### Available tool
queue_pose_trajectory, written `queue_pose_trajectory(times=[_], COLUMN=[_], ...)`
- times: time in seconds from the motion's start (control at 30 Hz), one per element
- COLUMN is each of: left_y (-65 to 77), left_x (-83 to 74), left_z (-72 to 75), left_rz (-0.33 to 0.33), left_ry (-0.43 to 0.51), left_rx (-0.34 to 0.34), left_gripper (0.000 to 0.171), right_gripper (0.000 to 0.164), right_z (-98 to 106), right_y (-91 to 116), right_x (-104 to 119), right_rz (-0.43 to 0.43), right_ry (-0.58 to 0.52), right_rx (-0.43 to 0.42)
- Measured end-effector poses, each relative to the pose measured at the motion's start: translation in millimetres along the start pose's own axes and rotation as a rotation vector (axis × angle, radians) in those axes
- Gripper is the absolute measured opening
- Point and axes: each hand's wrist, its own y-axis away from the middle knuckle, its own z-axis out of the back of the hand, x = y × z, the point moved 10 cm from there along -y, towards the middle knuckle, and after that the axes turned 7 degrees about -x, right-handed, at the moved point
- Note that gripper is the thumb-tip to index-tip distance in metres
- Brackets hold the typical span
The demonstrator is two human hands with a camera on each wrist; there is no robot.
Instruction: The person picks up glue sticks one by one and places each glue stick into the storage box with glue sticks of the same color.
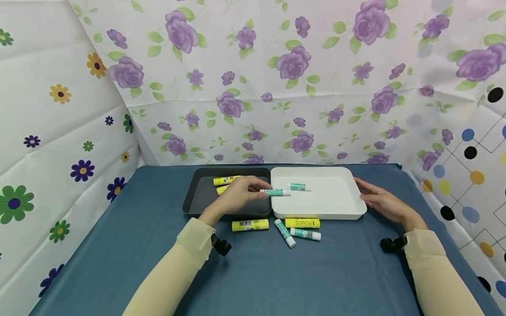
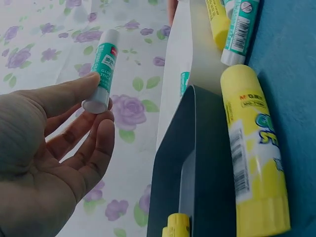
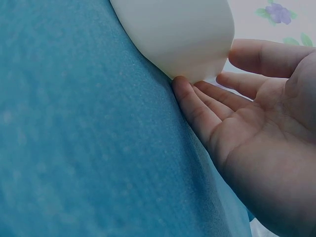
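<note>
Between thumb and fingers, my left hand [image 1: 239,193] pinches a small green-and-white glue stick [image 2: 104,69], held up where the dark tray [image 1: 199,206] meets the white tray [image 1: 336,206]. Another green glue stick [image 1: 298,187] lies inside the white tray. Two yellow glue sticks, one of them the upper yellow stick [image 1: 225,180], lie in the dark tray, partly hidden behind my left hand. At the white tray's right end, my right hand [image 1: 381,199] touches the outer wall with extended fingertips [image 3: 181,85].
In front of the trays on the blue cloth [image 1: 316,281] lie a yellow glue stick [image 1: 250,225], another yellow stick [image 1: 302,223], a slanted green stick [image 1: 285,233] and a further green stick [image 1: 305,234]. A flowered curtain [image 1: 253,79] hangs behind.
</note>
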Motion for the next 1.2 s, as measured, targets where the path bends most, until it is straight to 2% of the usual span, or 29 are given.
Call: queue_pose_trajectory(times=[0.33,0.57,0.9,1.2], left_y=[-27.6,-48.4,-73.4,-91.7], left_x=[-5.0,-7.6,-7.1,-1.4], left_z=[-5.6,-9.5,-15.0,-20.3], left_rz=[-0.006,-0.005,0.065,0.089], left_ry=[-0.022,-0.097,-0.139,-0.143], left_rx=[-0.007,-0.019,-0.038,-0.03], left_gripper=[0.025,0.026,0.027,0.027], right_gripper=[0.075,0.075,0.075,0.076], right_z=[-2,-1,0,-1], right_y=[0,0,0,2], right_x=[0,0,2,3], right_rz=[-0.005,-0.005,0.0,-0.005], right_ry=[-0.016,-0.014,-0.005,-0.011], right_rx=[0.001,0.001,0.0,-0.002])
